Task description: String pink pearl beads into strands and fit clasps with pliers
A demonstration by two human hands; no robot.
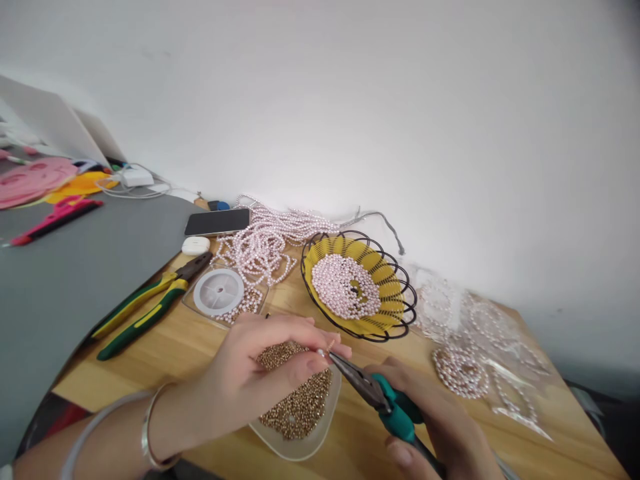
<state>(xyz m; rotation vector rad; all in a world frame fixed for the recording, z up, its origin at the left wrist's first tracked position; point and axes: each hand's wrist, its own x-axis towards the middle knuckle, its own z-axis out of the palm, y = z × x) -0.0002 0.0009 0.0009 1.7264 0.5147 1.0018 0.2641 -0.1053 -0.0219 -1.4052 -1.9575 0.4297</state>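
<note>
Between thumb and fingers, my left hand [265, 367] pinches a small pearl bead [321, 352] with a bit of gold-coloured piece beside it. My right hand [440, 423] is wrapped round teal-handled needle-nose pliers [395, 410], whose tips meet the small piece at my left fingertips. Below my left hand is a pale dish [295, 449] of gold beads [300, 407], partly hidden by that hand. Behind the hands, a yellow basket with black wire loops [393, 293] holds loose pink pearl beads [343, 287].
Green-and-yellow pliers [145, 310] lie at the left, near a phone [217, 222], a white case [195, 246] and a clear box with a white spool [219, 291]. Pink bead strands [260, 250] lie behind. Bagged beads [480, 327] are at the right. A white wall stands behind.
</note>
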